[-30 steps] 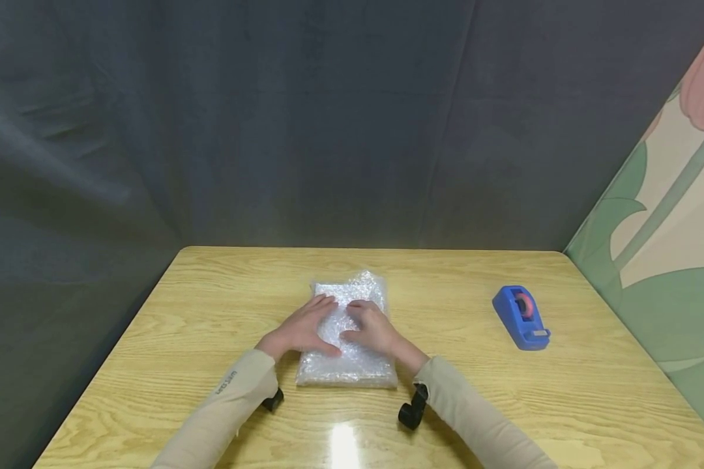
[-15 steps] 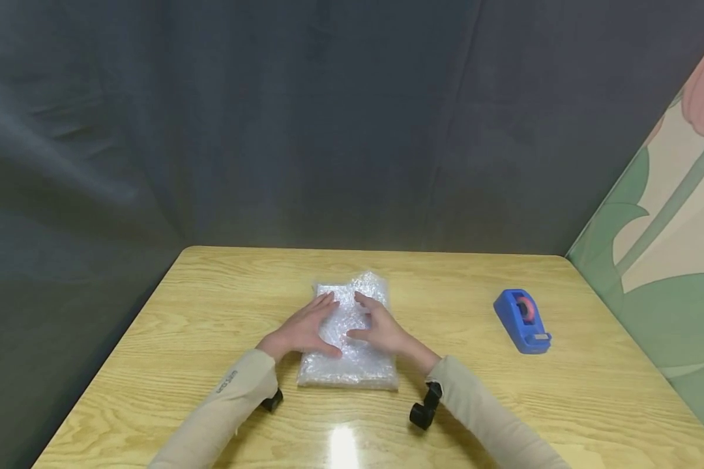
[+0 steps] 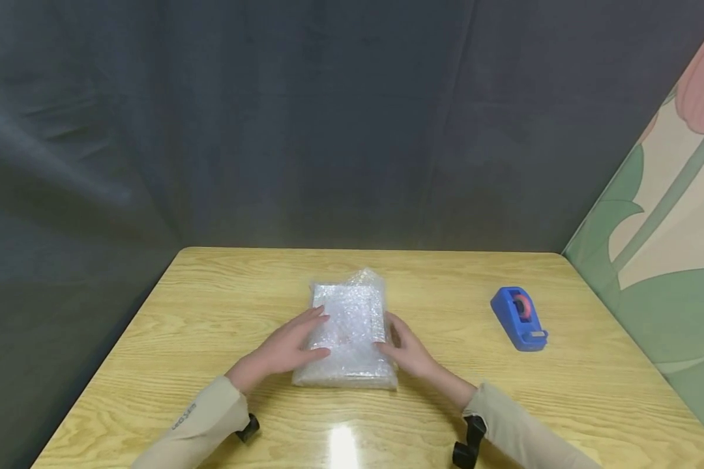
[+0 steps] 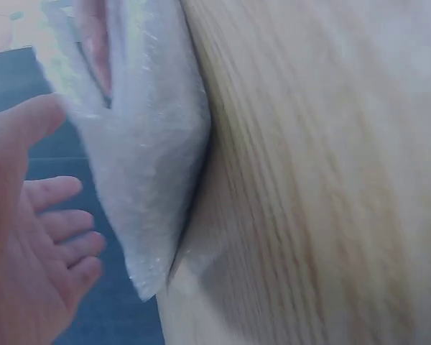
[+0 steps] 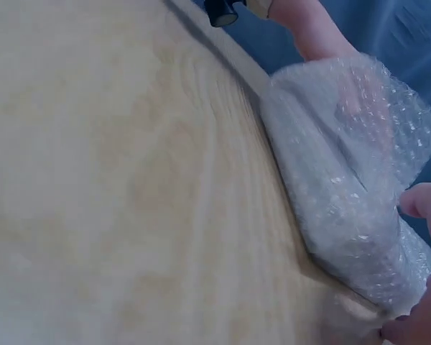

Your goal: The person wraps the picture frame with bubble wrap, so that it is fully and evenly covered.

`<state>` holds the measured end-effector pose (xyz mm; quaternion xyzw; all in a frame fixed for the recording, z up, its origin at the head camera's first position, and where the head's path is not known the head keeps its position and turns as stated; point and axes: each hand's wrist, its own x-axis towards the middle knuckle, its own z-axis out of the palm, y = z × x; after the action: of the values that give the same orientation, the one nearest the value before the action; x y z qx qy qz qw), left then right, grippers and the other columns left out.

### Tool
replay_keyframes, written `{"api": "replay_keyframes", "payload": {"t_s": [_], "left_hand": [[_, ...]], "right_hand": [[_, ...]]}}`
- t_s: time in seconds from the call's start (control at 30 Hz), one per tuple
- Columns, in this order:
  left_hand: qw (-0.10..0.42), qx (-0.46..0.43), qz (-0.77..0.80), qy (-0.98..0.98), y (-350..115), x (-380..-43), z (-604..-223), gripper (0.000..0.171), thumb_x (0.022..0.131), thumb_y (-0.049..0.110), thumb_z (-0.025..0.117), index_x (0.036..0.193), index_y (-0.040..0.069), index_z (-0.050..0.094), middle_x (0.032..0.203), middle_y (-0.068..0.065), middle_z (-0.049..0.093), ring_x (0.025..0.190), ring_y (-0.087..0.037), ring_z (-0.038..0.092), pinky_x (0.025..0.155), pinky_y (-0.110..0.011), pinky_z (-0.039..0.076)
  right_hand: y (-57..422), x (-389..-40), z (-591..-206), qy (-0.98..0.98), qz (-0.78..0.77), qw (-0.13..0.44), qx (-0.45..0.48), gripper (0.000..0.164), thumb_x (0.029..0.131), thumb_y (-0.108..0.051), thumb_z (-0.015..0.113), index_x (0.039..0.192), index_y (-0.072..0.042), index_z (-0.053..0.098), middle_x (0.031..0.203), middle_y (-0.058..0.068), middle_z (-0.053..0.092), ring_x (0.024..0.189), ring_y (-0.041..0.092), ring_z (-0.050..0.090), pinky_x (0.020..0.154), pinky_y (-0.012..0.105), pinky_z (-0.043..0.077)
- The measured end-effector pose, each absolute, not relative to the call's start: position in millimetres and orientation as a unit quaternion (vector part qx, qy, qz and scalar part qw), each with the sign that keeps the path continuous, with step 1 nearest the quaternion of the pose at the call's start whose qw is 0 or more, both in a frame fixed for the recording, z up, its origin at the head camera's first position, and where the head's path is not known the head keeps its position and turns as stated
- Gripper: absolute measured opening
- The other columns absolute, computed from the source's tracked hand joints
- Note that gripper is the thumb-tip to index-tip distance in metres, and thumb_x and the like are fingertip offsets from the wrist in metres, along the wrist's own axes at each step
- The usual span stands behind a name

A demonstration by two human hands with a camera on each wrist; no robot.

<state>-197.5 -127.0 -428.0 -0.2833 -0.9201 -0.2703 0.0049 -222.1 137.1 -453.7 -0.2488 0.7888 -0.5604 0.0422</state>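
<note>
A flat package in clear bubble wrap lies on the wooden table, a looser flap of wrap standing up at its far end. My left hand is at its left side, fingers spread and pointing over the edge. In the left wrist view the left thumb tip overlaps the edge of the wrap, while the other fingers lie apart from it. My right hand is at the right edge, thumb over the top and fingers beside the side. The right wrist view has the right thumb right at the wrap.
A blue tape dispenser with a reddish roll stands on the right of the table. A dark curtain hangs behind, and a wall with a flower pattern rises at the right. Black cameras are strapped on both wrists.
Both hands have drawn apart from over the package's middle: the left moved left and nearer me, the right moved right to its edge. Package and dispenser stay in place.
</note>
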Motion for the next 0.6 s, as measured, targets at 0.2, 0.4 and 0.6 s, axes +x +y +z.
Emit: {"api": "replay_keyframes", "payload": {"t_s": [0.2,0.4,0.6], "left_hand": [[-0.092,-0.238,-0.307,-0.917,-142,-175,-429,0.087,0.083,0.053,0.056,0.143,0.0,0.021,0.148,-0.022,0.014,0.134,-0.038,0.018,0.107,-0.052,0.021],[-0.106,-0.212,-0.299,-0.924,-137,-168,-436,0.103,0.075,0.058,0.062,0.144,0.001,0.011,0.149,-0.018,0.012,0.135,-0.033,0.017,0.109,-0.047,0.02],[-0.084,-0.208,-0.278,-0.934,-132,-173,-435,0.104,0.073,0.053,0.067,0.143,-0.002,0.014,0.147,-0.022,0.014,0.134,-0.036,0.019,0.108,-0.047,0.021]], "right_hand": [[141,-204,-448,0.785,-0.59,0.097,-0.162,0.061,0.09,-0.01,0.052,0.136,0.015,0.02,0.14,0.032,0.025,0.129,0.044,0.025,0.107,0.05,0.02],[136,-199,-448,0.757,-0.627,0.122,-0.134,0.065,0.091,-0.016,0.052,0.139,0.011,0.018,0.143,0.028,0.023,0.131,0.04,0.023,0.107,0.049,0.02],[129,-203,-448,0.754,-0.633,0.137,-0.106,0.072,0.09,-0.023,0.052,0.14,0.01,0.012,0.146,0.026,0.012,0.134,0.038,0.013,0.109,0.047,0.014]]}}
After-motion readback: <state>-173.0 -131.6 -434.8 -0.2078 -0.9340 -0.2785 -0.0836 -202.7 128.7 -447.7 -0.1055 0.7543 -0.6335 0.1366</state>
